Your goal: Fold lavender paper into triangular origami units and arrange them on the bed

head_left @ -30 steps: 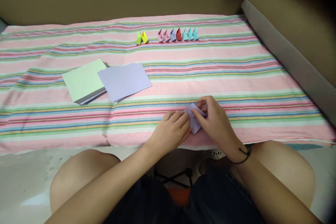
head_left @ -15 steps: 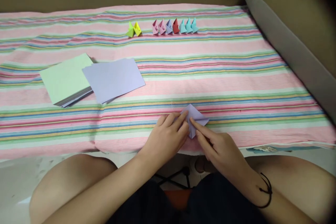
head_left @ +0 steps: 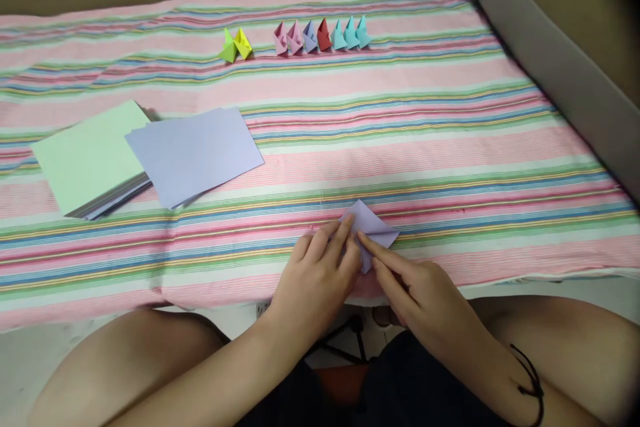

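Note:
A small folded sheet of purple paper (head_left: 371, 221) lies near the front edge of the striped cloth, creased into a diamond-like shape. My left hand (head_left: 320, 270) covers its left part and holds it down with the fingertips. From the right, my right hand (head_left: 417, 287) has its index fingertip on the middle of the paper, with the thumb at the lower edge. Part of the paper under the left fingers is hidden.
Left of my hands lie a stack of pale green paper (head_left: 90, 160) and some purple sheets (head_left: 197, 153). Farther back stand a green and yellow folded pair (head_left: 236, 47) and a row of several folded paper pieces (head_left: 324, 35). A grey cushioned side (head_left: 550, 67) borders the right.
The view has shifted slightly, so the paper stacks and the folded pieces appear farther left. Both hands stay on the purple paper, with hardly any change in their grip.

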Motion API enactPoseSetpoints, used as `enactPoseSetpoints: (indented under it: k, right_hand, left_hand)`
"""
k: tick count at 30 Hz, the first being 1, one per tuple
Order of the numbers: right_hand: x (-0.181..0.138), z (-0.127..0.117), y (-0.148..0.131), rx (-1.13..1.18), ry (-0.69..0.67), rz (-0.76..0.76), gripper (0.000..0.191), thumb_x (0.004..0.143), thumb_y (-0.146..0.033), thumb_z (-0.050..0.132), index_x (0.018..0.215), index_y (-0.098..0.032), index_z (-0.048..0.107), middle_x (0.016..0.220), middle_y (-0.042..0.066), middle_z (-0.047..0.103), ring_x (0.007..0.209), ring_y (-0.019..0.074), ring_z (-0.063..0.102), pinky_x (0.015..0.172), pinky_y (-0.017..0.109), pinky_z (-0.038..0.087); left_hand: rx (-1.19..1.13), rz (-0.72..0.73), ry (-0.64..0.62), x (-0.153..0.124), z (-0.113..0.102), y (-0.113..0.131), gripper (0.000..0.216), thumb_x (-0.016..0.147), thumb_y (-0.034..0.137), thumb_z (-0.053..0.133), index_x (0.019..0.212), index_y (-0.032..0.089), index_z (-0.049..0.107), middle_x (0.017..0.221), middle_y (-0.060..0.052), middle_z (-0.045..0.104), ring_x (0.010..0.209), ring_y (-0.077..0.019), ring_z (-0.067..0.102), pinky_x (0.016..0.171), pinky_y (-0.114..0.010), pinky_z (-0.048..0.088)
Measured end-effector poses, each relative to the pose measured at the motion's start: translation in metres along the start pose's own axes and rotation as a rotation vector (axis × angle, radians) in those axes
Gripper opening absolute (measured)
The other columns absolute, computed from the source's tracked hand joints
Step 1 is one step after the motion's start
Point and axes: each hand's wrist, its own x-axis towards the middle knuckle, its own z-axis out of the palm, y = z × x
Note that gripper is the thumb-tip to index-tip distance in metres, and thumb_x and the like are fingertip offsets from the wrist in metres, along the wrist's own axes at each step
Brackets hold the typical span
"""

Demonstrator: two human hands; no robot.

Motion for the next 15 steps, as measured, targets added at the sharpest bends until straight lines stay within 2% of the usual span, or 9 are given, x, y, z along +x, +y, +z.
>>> enactPoseSetpoints:
  k: [7, 11, 15]
  right_hand:
    - [-0.0048, -0.0043, 0.0028, -0.008, 0.007, 0.017, 0.043, 0.095, -0.028, 0.035, 0.135, -0.021, 0.052, 0.047, -0.005, 0.047, 0.042, 0.0115, 0.042, 0.042, 0.022, 0.034]
    - [-0.0075, -0.0074, 0.0054, -0.095, 0.037, -0.02, 0.043, 0.095, -0.025, 0.035, 0.134, -0.021, 0.052, 0.055, -0.002, 0.058, 0.046, 0.0123, 0.05, 0.045, 0.023, 0.04]
    - [-0.0078, -0.0095, 0.0071, -0.132, 0.053, -0.035, 0.044, 0.094, -0.023, 0.035, 0.135, -0.019, 0.05, 0.072, 0.004, 0.071, 0.053, 0.0144, 0.062, 0.051, 0.024, 0.048]
  left_hand:
    - [0.016, -0.006, -0.001, 0.0006, -0.0004, 0.0021, 0.031, 0.087, 0.023, 0.054, 0.115, 0.012, 0.061, 0.141, -0.008, 0.049, 0.114, -0.0247, 0.054, 0.083, -0.036, 0.047]
    - [0.013, -0.011, 0.003, 0.0013, -0.0013, 0.0013, 0.03, 0.087, 0.023, 0.054, 0.114, 0.013, 0.061, 0.141, -0.007, 0.049, 0.113, -0.0244, 0.055, 0.083, -0.035, 0.046]
    - [0.008, -0.01, 0.024, 0.0016, -0.0013, 0.0013, 0.028, 0.086, 0.022, 0.056, 0.111, 0.012, 0.063, 0.139, -0.008, 0.051, 0.111, -0.0245, 0.056, 0.08, -0.035, 0.046]
